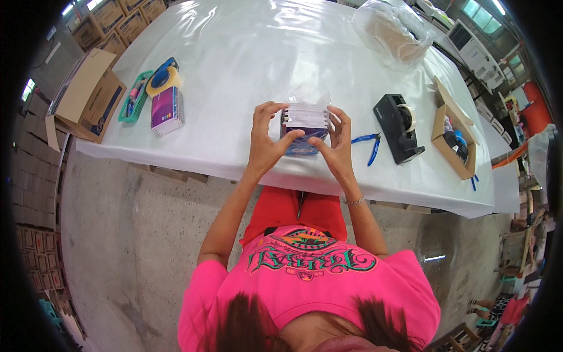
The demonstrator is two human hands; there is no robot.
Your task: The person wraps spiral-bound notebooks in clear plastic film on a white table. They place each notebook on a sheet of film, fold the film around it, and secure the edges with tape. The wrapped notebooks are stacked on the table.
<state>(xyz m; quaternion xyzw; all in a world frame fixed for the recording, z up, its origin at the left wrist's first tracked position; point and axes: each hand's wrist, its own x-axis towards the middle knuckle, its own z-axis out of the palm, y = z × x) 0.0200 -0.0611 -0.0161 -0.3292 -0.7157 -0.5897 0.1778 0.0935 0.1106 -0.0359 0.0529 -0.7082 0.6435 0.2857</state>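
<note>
Between my two hands stands a stack of small spiral notebooks (305, 120) in a clear plastic wrap, near the table's front edge. The wrap's loose end sticks up at the far side. My left hand (271, 136) curls around the stack's left side, thumb on the near face. From the right, my right hand (334, 138) grips it the same way, its thumb close to the other. Just right of that hand lies a pair of blue-handled pliers (370, 144). Beyond it is a black tape dispenser (399, 130) with a roll of clear tape.
On the left of the white-covered table (234, 64) lie a wrapped purple notebook pack (166, 110), a tape roll (164, 81) and a green basket (136, 98). An open carton (88, 97) stands at the left edge. To the right are a small cardboard box (454, 138) and a plastic bag (394, 36).
</note>
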